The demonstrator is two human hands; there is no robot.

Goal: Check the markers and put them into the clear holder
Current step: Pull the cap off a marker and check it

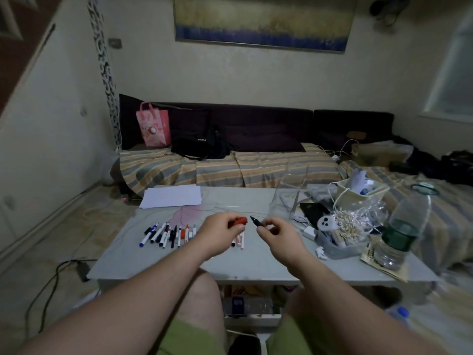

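Leftmost, a sheet of white paper [171, 196] lies at the far left part of the grey table [158, 262]. Nearer the person, a row of markers [169, 233] lies side by side on the tabletop, caps mostly pointing away, a few more showing just right of the left wrist.

Left hand [220, 233]: forearm reaches in from the lower left, hand raised above the table, palm down, fingers curled round a red cap [239, 222] whose end juts out toward the right.

Right hand [277, 233]: forearm comes in from the lower right, wrist bent, thumb and fingers pinching a dark marker [259, 222] by its barrel. The bare tip slants up and left, toward the red cap; a small gap lies between tip and cap.

Clear holder [288, 201]: stands upright on the table beyond the right hand, toward the far right part of the top; hard to read through its walls.

Further right: a grey tray [343, 248] of small clutter, a bag of cotton swabs [350, 224], a cream container [358, 194], and a plastic water bottle [401, 231] at the table's right edge.
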